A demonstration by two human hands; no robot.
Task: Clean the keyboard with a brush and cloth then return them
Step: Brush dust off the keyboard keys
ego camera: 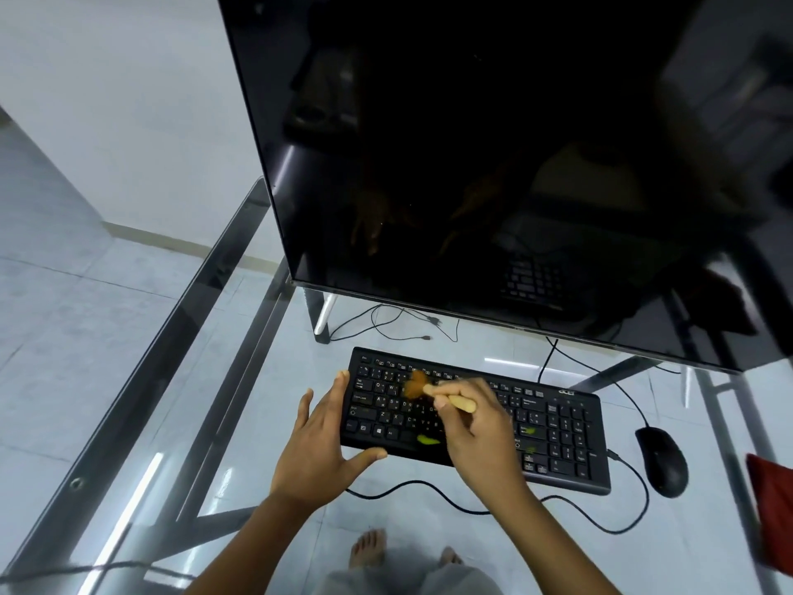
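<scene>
Head-worn view, looking down on a clear glass table top with dark metal frame [171, 380]; lying flat on it, a black wired full-size keyboard [558, 431], just in front of a large dark-screened black monitor [472, 143]; near the keyboard's right end, a black corded computer mouse [663, 461].

Left hand [317, 444] spread wide, fingers straight, braced against the keyboard's left end; fingertips at the far corner, thumb touching the near edge.

Right hand [476, 431] over the middle keys, fingers curled tight around the pale wooden handle of a small brown-bristled brush [461, 403]; bristles down over the upper-left key rows.

At the frame's right edge, well apart from the keyboard and beyond the mouse, a red folded cloth [772, 504].

Hard to make out: bristles smeared by motion blur; middle keys hidden under the right hand; key legends too small to read; small green scraps [428, 440] on the lower keys, nature unclear; cloth cut off by the frame, resting place impossible to tell; monitor cropped at top and right; bare feet [369, 547] dimly visible through the glass.
</scene>
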